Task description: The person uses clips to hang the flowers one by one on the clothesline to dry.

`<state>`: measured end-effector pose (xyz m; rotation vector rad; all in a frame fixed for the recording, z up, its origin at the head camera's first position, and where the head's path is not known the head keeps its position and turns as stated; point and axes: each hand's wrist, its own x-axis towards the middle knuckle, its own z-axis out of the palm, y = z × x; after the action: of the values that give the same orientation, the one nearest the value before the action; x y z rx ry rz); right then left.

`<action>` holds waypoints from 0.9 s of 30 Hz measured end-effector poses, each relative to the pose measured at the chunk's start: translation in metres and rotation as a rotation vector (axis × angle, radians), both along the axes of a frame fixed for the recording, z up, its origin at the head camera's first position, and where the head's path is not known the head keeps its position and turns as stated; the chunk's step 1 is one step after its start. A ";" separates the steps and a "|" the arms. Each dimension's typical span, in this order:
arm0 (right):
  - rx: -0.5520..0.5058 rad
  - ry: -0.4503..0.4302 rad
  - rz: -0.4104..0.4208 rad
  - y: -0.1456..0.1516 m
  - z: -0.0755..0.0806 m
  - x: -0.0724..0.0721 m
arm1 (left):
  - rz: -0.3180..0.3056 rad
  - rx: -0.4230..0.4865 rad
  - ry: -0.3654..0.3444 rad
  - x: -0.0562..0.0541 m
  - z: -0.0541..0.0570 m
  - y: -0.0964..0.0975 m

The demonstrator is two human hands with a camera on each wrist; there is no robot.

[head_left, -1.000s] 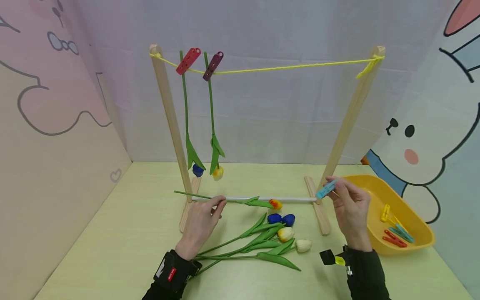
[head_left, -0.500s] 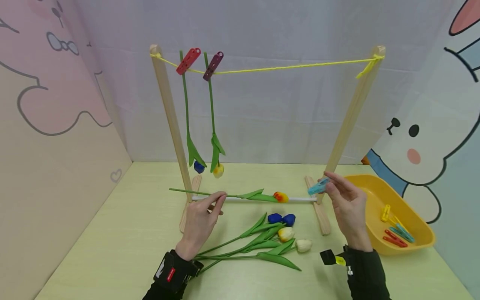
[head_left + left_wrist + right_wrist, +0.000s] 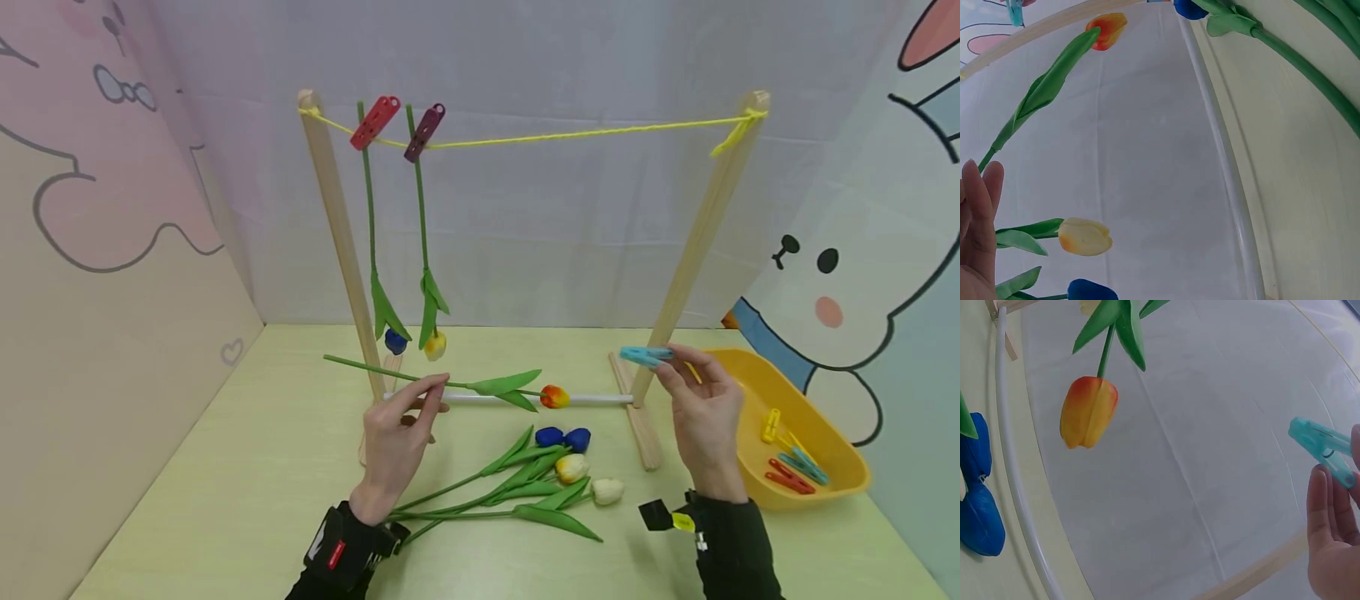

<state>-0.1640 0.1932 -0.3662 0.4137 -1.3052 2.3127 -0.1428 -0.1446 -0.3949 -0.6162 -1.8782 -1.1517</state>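
My left hand (image 3: 401, 437) pinches the green stem of an orange-and-yellow tulip (image 3: 555, 397), lifted above the table with its bloom pointing right. In the left wrist view the same tulip (image 3: 1107, 31) rises from the fingertips. Over on the right, my right hand (image 3: 702, 408) holds a light-blue clothespin (image 3: 647, 356) by its handle end between thumb and fingers; the right wrist view shows the clothespin (image 3: 1319, 447) pointing away from the hand. A blue tulip (image 3: 396, 341) and a yellow-white tulip (image 3: 435, 345) hang upside down, clipped by a red clothespin (image 3: 375, 123) and a dark purple clothespin (image 3: 425, 133).
A yellow string (image 3: 570, 136) spans two wooden posts (image 3: 693, 250), joined low by a white rod (image 3: 600, 400). Several more tulips (image 3: 572, 468) lie on the table (image 3: 225, 492) in front. At right stands a yellow basin (image 3: 757, 496) holding several clothespins (image 3: 789, 477).
My left hand has raised the orange-and-yellow tulip slightly, its stem end tilting up. In my right hand the clothespin has turned from slanted to nearly level.
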 end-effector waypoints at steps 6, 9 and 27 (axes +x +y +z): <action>-0.025 0.026 -0.074 -0.003 0.000 0.000 | -0.028 0.052 0.006 0.004 0.003 0.001; 0.018 0.035 -0.133 -0.004 0.000 0.000 | -0.043 0.065 -0.009 0.004 0.003 0.001; 0.338 0.307 -0.240 -0.010 0.038 -0.025 | -0.138 0.060 -0.047 -0.020 0.025 0.011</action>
<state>-0.1892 0.1831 -0.3283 0.6528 -1.4957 1.7546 -0.1624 -0.1340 -0.3702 -0.6991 -1.8568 -1.3171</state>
